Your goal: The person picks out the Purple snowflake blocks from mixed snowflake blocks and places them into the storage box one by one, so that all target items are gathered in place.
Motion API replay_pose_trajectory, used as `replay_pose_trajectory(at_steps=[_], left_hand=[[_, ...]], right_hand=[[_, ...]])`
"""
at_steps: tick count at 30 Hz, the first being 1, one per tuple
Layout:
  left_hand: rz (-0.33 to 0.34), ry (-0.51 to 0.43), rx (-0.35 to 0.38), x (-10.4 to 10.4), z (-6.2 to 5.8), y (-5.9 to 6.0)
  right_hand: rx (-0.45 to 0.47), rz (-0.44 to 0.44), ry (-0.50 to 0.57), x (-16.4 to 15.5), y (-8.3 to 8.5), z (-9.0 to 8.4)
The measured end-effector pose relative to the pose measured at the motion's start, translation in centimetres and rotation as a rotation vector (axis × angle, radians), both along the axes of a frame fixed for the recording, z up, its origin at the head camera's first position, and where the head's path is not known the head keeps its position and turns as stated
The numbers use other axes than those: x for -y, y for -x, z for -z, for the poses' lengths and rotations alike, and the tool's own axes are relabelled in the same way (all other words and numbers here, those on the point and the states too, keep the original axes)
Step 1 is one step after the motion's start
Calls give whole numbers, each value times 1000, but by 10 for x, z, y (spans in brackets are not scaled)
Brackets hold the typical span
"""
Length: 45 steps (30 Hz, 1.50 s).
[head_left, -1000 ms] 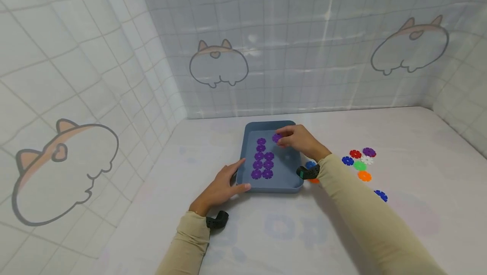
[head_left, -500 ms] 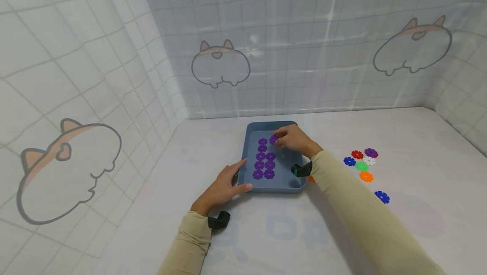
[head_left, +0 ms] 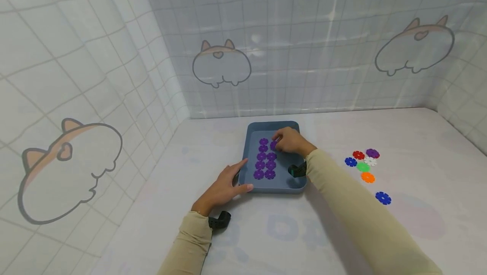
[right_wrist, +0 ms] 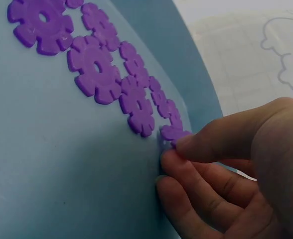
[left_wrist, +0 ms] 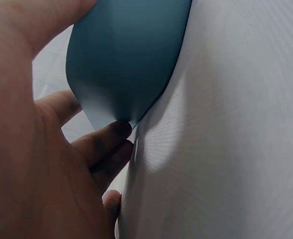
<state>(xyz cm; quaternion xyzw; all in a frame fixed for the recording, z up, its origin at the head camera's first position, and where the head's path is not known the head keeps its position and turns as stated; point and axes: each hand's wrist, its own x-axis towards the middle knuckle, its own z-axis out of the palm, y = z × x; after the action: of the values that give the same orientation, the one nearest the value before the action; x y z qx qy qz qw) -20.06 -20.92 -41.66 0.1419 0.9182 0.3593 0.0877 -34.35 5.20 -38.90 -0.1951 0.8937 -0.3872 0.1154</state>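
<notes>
A blue-grey tray (head_left: pixel 279 189) lies on the white table and holds several purple snowflake discs (head_left: pixel 265 165) in two columns. My right hand (head_left: pixel 277 143) is inside the tray and pinches one purple disc (head_left: pixel 272 145) at the far end of the right column. The right wrist view shows thumb and fingertips (right_wrist: pixel 186 144) closed on that disc (right_wrist: pixel 174 133), low over the tray floor (right_wrist: pixel 47 164), beside the laid discs (right_wrist: pixel 94 72). My left hand (head_left: pixel 228 182) rests flat against the tray's near left corner, with its fingers (left_wrist: pixel 99 142) touching the tray wall (left_wrist: pixel 126 55).
Loose discs lie on the table to the right of the tray: red (head_left: pixel 358 155), purple (head_left: pixel 372 153), white (head_left: pixel 370 161), blue (head_left: pixel 350 162), green (head_left: pixel 363 167), orange (head_left: pixel 367 177) and another blue (head_left: pixel 383 198). Tiled walls close in the left and back.
My right hand has carried the purple disc left and lower in the tray, towards the far end of the right column. The left hand has stayed at the tray's corner.
</notes>
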Motion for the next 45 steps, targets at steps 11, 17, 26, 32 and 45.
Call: replay_pose_trajectory(at_steps=[11, 17, 26, 32, 45], left_hand=[[12, -5, -6, -2, -2, 0], [18, 4, -8, -3, -2, 1], [23, 2, -11, -4, 0, 3], [25, -4, -8, -3, 0, 4], [29, -11, -15, 3, 3, 1]], right_hand=[[-40, 5, -84, 1, -1, -2], [-40, -12, -101, 2, -1, -1], [-29, -19, -107, -1, -3, -1], [-59, -11, -75, -3, -4, 0], [-4, 75, 296, -34, -19, -8]])
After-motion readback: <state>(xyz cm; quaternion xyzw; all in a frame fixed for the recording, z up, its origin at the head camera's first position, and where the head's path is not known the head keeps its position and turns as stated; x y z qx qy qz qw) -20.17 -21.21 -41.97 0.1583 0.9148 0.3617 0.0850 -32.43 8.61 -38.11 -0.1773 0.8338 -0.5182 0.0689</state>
